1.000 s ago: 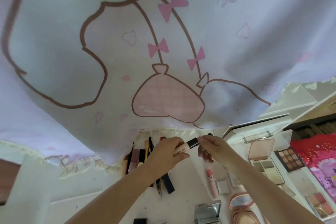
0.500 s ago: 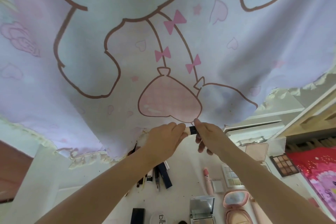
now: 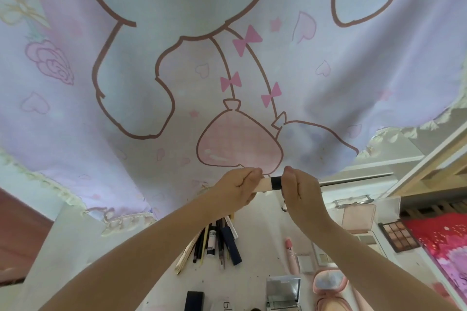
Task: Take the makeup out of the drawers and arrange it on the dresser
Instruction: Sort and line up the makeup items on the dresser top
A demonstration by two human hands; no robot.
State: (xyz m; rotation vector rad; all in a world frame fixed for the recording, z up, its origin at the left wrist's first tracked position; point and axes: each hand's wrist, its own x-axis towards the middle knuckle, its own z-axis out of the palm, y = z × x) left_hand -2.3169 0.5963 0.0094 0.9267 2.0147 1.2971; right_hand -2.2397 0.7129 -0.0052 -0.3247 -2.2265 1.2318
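**Both hands hold a small tube above the dresser**

On the far left, a curtain printed with a cartoon figure, pink bows and hearts hangs over the back of the white dresser, its frilled hem reaching the surface.

Toward the middle, a loose bundle of pencils and pens lies fanned on the dresser top, with a dark blue tube among them. Below it, at the bottom edge, stands a dark box.

Above the bundle, the left hand is curled round the pale beige body of a small makeup tube, thumb and fingers closed on it. The tube lies level, lifted clear of the dresser, between the two hands. The right hand pinches the tube's black cap end with thumb and fingers; whether the cap is joined to the body or slightly loosened is hard to tell from here.

Further right on the dresser, a pink lipstick lies lengthwise, with a small mirrored compact below it and a pink round case just beside that. Beyond them sits an open pink palette, then a dark eyeshadow palette near the dresser's right edge. At the far right lies a red and pink cloth.
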